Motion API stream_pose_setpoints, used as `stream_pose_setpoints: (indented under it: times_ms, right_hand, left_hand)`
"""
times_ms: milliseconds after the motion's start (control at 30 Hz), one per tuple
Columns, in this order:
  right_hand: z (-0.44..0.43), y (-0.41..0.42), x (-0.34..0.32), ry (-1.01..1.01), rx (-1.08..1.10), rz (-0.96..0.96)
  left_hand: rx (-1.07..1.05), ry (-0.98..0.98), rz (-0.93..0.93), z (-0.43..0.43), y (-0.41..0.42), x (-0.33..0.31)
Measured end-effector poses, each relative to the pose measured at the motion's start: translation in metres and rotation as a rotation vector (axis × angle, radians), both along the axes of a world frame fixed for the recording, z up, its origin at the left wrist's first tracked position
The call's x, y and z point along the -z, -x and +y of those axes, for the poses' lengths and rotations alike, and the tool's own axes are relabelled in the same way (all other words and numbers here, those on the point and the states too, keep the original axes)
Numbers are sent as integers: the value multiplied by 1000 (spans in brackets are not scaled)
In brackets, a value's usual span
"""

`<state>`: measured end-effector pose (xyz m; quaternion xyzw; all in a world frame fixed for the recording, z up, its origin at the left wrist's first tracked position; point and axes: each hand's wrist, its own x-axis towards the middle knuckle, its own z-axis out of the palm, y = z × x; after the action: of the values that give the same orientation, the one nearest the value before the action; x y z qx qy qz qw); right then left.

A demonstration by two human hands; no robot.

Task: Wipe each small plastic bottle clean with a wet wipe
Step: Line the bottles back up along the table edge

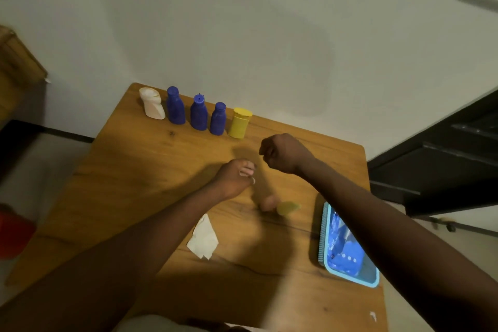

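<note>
Along the far edge of the wooden table (140, 175) stands a row of bottles: a white bottle (152, 106), three blue bottles (175, 109) (199, 113) (218, 119) and a yellow bottle (239, 123). A blurred pink and yellow bottle (279, 205) lies on the table below my hands. My left hand (237, 176) hovers mid-table with fingers curled, holding nothing that I can make out. My right hand (283, 153) is a closed fist just right of it, apparently empty. A crumpled white wipe (203, 237) lies on the table under my left forearm.
A light blue tray (327, 267) holding a blue wipe packet sits at the table's right edge. A small white scrap (373, 315) lies near the front right corner. A wall stands behind the table, dark furniture (442, 164) to the right, a red object (13, 232) on the floor at left.
</note>
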<state>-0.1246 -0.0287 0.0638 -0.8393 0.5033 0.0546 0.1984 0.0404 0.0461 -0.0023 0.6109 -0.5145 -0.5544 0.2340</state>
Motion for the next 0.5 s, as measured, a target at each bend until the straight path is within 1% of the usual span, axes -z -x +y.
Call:
stream_pose_setpoints:
  times_ms: [133, 267, 333, 500]
  right_hand:
    - [35, 23, 4, -134, -9, -6]
    - [68, 37, 8, -225, 2, 21]
    - [78, 40, 10, -219, -8, 64]
    - [94, 45, 24, -73, -76, 207]
  left_hand:
    - [83, 27, -89, 30, 15, 0]
    - [80, 63, -139, 51, 30, -4]
    - [61, 49, -131, 59, 38, -5]
    - [61, 1, -158, 70, 49, 0]
